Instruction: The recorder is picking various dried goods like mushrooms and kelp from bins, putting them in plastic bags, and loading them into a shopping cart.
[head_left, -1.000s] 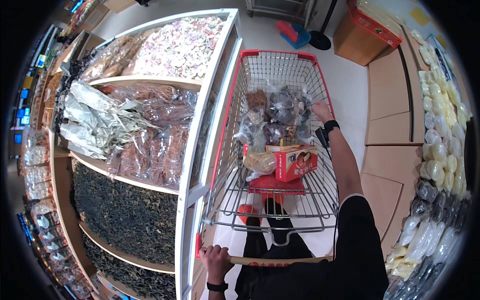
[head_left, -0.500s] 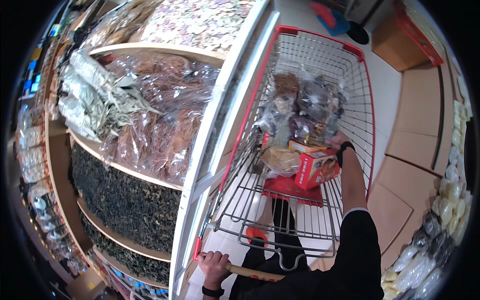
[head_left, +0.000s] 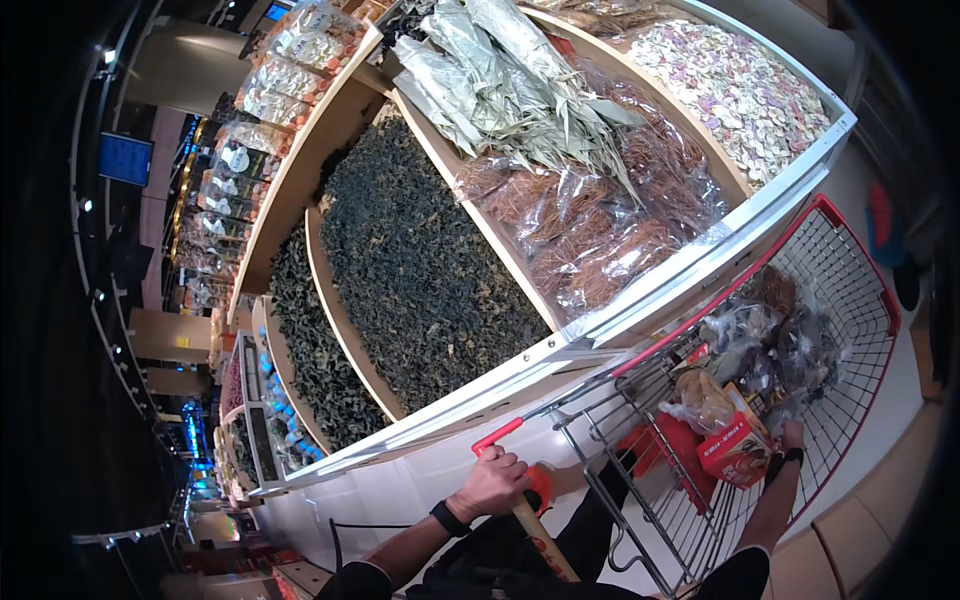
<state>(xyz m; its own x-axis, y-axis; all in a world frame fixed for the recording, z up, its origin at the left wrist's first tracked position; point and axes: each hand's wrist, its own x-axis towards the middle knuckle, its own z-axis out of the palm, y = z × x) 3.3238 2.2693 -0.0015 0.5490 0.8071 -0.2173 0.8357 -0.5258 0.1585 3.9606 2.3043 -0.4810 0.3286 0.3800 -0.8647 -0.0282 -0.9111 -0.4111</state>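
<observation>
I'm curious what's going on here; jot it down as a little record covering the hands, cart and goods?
Left hand: closed around the tan handle
Right hand: beside the red box; grip unclear
Cart: wire, red-rimmed; carries the red box and clear bags
Display bins: dark dried pieces, long pale leaves, bagged reddish-brown strands, pale and purplish flakes
Background: blue screen

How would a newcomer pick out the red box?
Find the cart at lower right. Inside, the red box sits by the right hand. Unlike the crumpled clear bags and plain red panel, it's a printed, straight-edged carton.
</observation>
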